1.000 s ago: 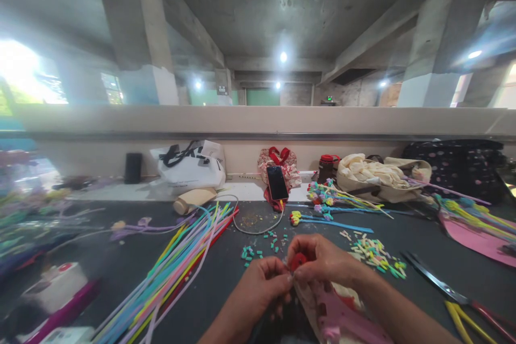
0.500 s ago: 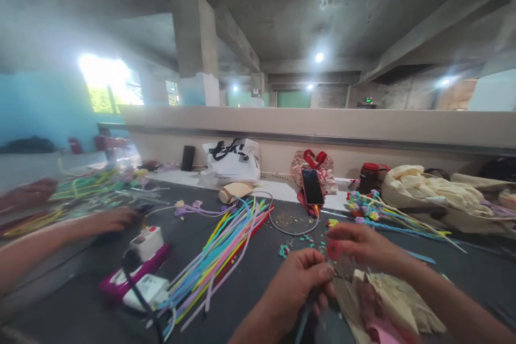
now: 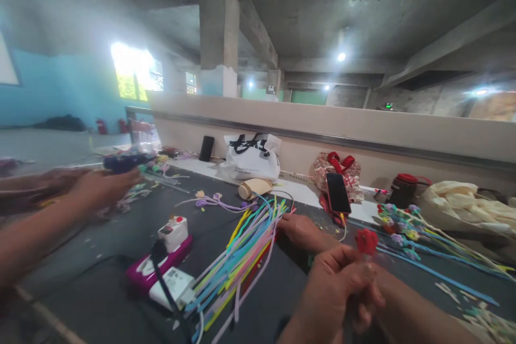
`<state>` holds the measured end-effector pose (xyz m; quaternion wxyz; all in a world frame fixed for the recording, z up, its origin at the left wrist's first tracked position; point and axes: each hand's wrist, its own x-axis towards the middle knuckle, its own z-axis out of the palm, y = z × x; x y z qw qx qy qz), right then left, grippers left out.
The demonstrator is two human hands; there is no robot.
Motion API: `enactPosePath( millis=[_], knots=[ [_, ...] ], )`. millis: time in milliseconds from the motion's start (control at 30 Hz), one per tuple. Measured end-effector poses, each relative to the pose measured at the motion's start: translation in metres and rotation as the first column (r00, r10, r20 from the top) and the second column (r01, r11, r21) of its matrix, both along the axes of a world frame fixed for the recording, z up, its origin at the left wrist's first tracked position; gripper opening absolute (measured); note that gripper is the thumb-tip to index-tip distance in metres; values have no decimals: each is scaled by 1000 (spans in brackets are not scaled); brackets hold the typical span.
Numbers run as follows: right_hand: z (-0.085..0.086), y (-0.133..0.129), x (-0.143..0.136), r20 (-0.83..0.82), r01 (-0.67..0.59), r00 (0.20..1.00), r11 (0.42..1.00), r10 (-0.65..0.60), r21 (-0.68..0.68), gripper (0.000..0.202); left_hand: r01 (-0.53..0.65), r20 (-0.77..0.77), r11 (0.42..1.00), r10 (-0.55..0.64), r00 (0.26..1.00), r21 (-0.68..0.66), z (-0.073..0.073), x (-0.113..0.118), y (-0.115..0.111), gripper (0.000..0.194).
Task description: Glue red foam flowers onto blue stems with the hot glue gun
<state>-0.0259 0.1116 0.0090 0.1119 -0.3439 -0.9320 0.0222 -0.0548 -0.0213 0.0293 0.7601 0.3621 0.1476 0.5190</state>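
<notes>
My left hand is closed in a pinch around the short stem of a small red fuzzy flower, which stands upright above the fingertips. Passing behind it, my right arm reaches across to a bundle of coloured pipe cleaners. My right hand is at the bundle's far right end, fingers bent together against the pipe cleaners there; the fingertips are partly hidden. Finished-looking pipe-cleaner flowers with long stems lie to the right.
A purple power strip with white chargers and a black cable lies left of the bundle. A phone leans on a patterned bag. A white bag stands at the back. On the left, another person's arm reaches over the table.
My right hand has left the red flower and moved left to the pipe cleaners. My left hand still holds the flower. The camera view has turned left, and the co-worker's hand has moved.
</notes>
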Motion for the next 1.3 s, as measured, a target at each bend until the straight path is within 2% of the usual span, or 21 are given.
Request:
enactPosePath(
  millis=[100,300,433,700,867,1033,1300],
  knots=[
    [-9,8,-3,152,-79,986,994,67,73,15,7,1,1000,-7,1000,-27,1,2,-1,25],
    [-24,16,0,300,-147,950,973,89,176,14,55,-45,998,-54,998,18,9,5,-5,30],
    [-27,17,-1,326,-155,942,965,80,211,15,38,-64,999,-36,997,26,7,6,-4,29],
    [-19,12,9,318,-173,943,963,101,206,14,22,-47,1000,-21,999,10,1,7,-2,25],
    [-16,8,12,288,-100,957,975,40,197,13,22,-22,1000,-21,1000,13,-1,8,-1,25],
    [4,8,11,186,29,981,984,-62,174,18,26,-12,1000,-26,1000,2,2,6,-2,29],
    [54,22,0,-130,80,989,991,-66,103,19,32,2,999,-32,999,20,0,6,-1,25]
  ],
)
